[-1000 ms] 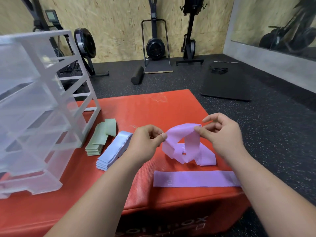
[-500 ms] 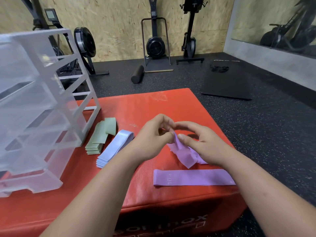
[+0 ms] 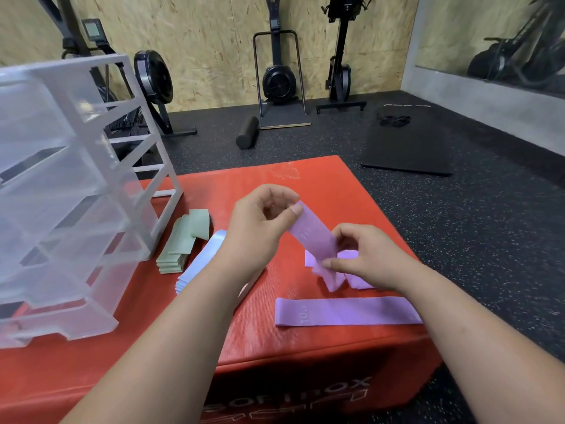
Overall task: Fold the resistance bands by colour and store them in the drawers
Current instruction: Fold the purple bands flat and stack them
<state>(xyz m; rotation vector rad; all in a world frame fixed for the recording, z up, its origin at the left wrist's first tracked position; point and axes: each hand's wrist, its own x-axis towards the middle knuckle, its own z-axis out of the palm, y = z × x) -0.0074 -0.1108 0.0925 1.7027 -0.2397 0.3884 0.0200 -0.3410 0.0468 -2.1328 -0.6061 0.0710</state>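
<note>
Above the red soft box (image 3: 305, 179), my left hand (image 3: 260, 228) pinches the upper end of a purple resistance band (image 3: 312, 237). My right hand (image 3: 363, 258) pinches its lower end, so the band runs taut and slanted between them. A crumpled heap of purple bands (image 3: 351, 280) lies under my right hand. One purple band (image 3: 345, 312) lies flat near the box's front edge. A folded green stack (image 3: 183, 240) and a folded light-blue stack (image 3: 201, 261) lie beside the clear plastic drawer unit (image 3: 61, 194) at the left.
The box's front edge drops off just past the flat band. Beyond it are dark rubber flooring, a black mat (image 3: 409, 148), a foam roller (image 3: 247, 136) and exercise machines (image 3: 279, 78) along the wooden wall.
Both hands came together at the purple heap, then drew apart with one band stretched straight between them. My left hand rose and my right hand dropped lower right.
</note>
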